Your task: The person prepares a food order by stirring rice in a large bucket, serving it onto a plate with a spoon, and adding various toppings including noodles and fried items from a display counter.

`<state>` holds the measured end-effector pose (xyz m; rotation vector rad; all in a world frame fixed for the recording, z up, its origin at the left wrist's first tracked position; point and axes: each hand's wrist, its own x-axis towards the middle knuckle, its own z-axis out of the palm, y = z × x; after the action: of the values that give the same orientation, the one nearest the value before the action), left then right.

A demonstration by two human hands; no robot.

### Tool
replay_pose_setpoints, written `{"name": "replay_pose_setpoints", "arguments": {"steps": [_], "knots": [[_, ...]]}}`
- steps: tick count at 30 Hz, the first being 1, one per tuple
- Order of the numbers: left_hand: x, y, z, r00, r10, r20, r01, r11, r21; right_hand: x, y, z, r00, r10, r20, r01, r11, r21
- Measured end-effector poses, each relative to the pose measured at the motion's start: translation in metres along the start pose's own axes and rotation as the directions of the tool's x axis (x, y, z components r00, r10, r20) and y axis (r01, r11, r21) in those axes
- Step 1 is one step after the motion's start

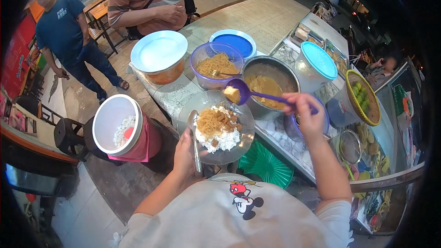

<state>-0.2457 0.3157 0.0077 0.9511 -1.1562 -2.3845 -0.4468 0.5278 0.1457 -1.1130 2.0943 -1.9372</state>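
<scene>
My left hand [186, 153] supports a clear glass plate [244, 134] from its near left side. White rice [220, 141], fried noodles [210, 121] and small brown pieces [229, 122] lie on it, and a metal spoon [195, 137] rests along its left side. My right hand [306, 110] grips the handle of a purple ladle [246, 93]. In the ladle's bowl sits a pale yellow chunk of food [232, 94], above the plate's far rim. Just beyond is a metal pot [296, 75] with yellowish broth and pieces in it.
A purple basin [198, 70] of noodles with a fork stands beside a lidded tub [160, 51]. On the left is a rice bucket [117, 124]. A basket of limes [360, 96] and a blue-lidded container [318, 62] stand right. Two people [65, 34] are across the table.
</scene>
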Motion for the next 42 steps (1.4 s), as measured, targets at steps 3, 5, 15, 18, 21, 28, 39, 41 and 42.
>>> {"name": "replay_pose_setpoints", "arguments": {"steps": [3,5,15,18,21,28,39,41,42], "knots": [[0.001,0.0,-0.001,1.0,0.0,0.03,0.001,1.0,-0.01,-0.005,-0.008,0.013,0.83,-0.401,0.388,0.536,0.765,-0.356],[0.002,-0.001,-0.005,0.999,0.005,0.05,-0.004,1.0,-0.019,-0.007,-0.017,0.017,0.766,-0.431,0.477,0.62,0.69,-0.374],[0.011,-0.008,-0.008,0.996,0.053,0.068,-0.051,0.998,-0.019,-0.008,-0.009,0.002,0.942,-0.311,0.128,0.335,0.905,-0.264],[0.012,-0.011,-0.008,0.995,0.077,0.07,-0.073,0.996,-0.057,-0.006,0.0,-0.012,0.98,0.071,-0.187,-0.036,0.983,0.181],[0.011,-0.013,-0.007,0.992,0.11,0.055,-0.104,0.991,-0.087,0.0,0.006,-0.042,0.942,0.136,-0.307,-0.036,0.95,0.31],[-0.023,-0.018,-0.024,0.984,0.177,-0.011,-0.177,0.982,-0.069,-0.021,0.045,-0.065,0.934,0.099,-0.343,-0.077,0.994,0.078],[-0.095,-0.024,-0.064,0.929,0.271,-0.254,-0.307,0.945,-0.115,-0.025,0.069,-0.025,0.969,-0.249,-0.003,0.215,0.841,-0.497],[-0.1,-0.02,-0.075,0.911,0.249,-0.33,-0.293,0.952,-0.089,-0.027,0.071,-0.024,0.971,-0.235,-0.031,0.186,0.837,-0.515],[-0.1,-0.011,-0.07,0.902,0.262,-0.344,-0.315,0.943,-0.107,-0.029,0.073,-0.025,0.973,-0.226,-0.042,0.172,0.838,-0.518]]}}
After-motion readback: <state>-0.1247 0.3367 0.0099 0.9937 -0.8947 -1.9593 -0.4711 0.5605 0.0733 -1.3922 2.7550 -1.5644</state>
